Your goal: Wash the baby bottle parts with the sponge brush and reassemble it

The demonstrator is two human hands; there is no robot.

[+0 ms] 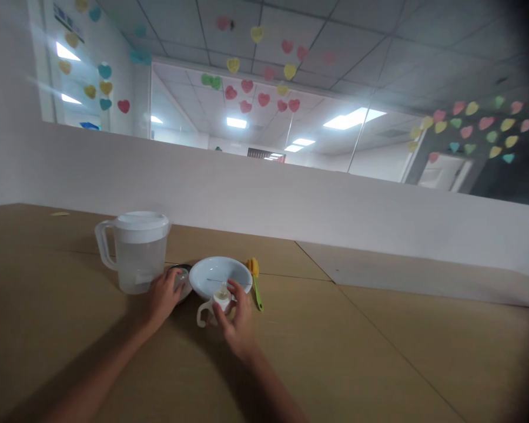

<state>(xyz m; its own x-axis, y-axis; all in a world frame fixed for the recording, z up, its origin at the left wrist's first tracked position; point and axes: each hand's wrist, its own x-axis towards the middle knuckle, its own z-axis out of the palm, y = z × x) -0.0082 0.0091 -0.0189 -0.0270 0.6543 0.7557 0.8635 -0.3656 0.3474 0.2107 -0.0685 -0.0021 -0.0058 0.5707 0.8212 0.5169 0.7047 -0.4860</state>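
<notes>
My right hand (238,323) holds a small whitish translucent cup (223,298) with a loop handle, thumb on one side and fingers on the other. The cup is in front of a white bowl (220,267), overlapping its near rim in the view. My left hand (164,295) curls its fingers at a small clear object, whose kind I cannot make out. That object is over a round, dark-rimmed dish (186,294), partly hidden by the hand. Just behind my left hand stands a translucent pitcher (141,252) with a white lid, its handle to the left.
A brush (256,288) with a yellow head and green handle lies right of the bowl. A small flat pale piece (60,214) is at the table's far left. Seams cross the brown table (335,352). Behind it rises a white wall (247,194) with windows above.
</notes>
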